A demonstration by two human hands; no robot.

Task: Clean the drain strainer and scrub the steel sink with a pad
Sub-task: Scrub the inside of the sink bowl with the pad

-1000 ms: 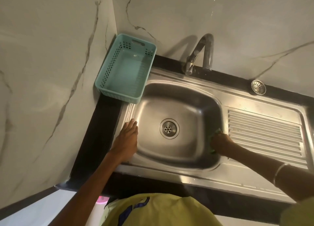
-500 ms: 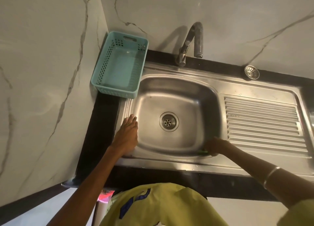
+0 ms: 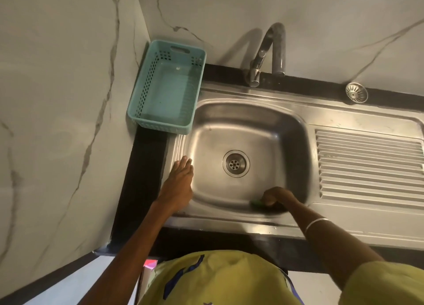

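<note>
The right hand [image 3: 276, 197] is down in the sink [image 3: 247, 125] basin at its near wall, fingers curled round a green pad [image 3: 256, 203]; the grip is tight on the pad, which presses against the steel where the near wall meets the floor of the basin, and only a small part of the pad shows past the fingers; a thin bangle [image 3: 316, 223] circles that forearm. The left hand [image 3: 179, 183] lies flat on the sink's left rim, fingers straight and together, holding nothing, its tips at the edge of the basin. The drain [image 3: 235, 163] sits in the middle of the basin floor, apart from both hands. The strainer [image 3: 356, 92] rests on the dark surface [image 3: 142, 178] behind the ribbed drainboard [image 3: 369, 167], near the wall and well apart from the basin. A teal basket [image 3: 142, 93] stands in the left corner, its near end overlapping the sink's rim; the tap [image 3: 268, 52] rises behind the basin, spout curving over it.
</note>
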